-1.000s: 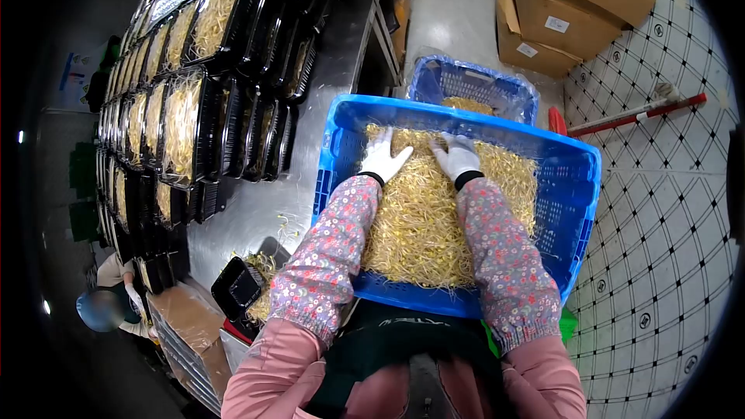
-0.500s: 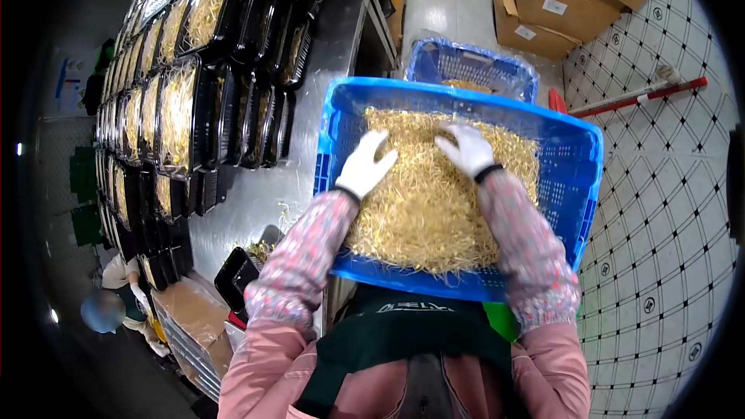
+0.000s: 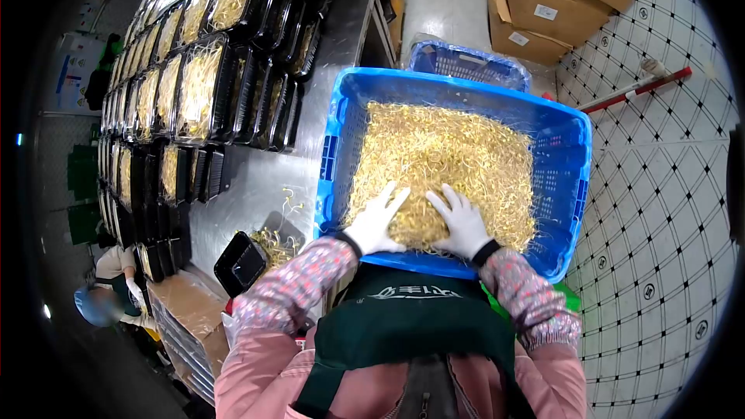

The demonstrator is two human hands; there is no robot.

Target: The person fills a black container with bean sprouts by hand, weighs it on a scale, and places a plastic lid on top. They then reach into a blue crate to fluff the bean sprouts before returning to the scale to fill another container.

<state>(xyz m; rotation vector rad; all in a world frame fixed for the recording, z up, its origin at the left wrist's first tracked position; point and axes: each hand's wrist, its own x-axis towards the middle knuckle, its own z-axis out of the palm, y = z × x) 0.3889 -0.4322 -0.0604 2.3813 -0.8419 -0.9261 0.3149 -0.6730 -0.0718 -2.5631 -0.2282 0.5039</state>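
a: where is the work item at this station?
b: the heap of pale yellow bean sprouts (image 3: 442,140) fills the blue perforated plastic crate (image 3: 570,186) directly in front of us. the crate's left wall is at the edge of the stainless steel bench (image 3: 341,54). we cannot tell what bears the crate.

a: state of the hands?
b: both are in white gloves. our left hand (image 3: 378,223) and our right hand (image 3: 463,223) lie palm down on the sprouts at the crate's near end, side by side, fingers spread. neither is clenched or grasping anything; both are released and flat on the heap.

a: which step is in hand?
b: we judge it as working the heap against the near wall, either pressing or gathering. the view does not settle which.

a: what would a next move call for?
b: in our judgement, lifting a portion calls for curling the fingers under the tangled strands with both hands together. a transfer calls for a reach left, where rows of black plastic trays (image 3: 202,85) stand on the bench, many holding sprouts, and one empty black tray (image 3: 239,264) lies at its near end.

a: anything else nearby?
b: a second blue crate (image 3: 466,66) sits beyond the first, and brown cardboard boxes (image 3: 559,0) are on the floor.
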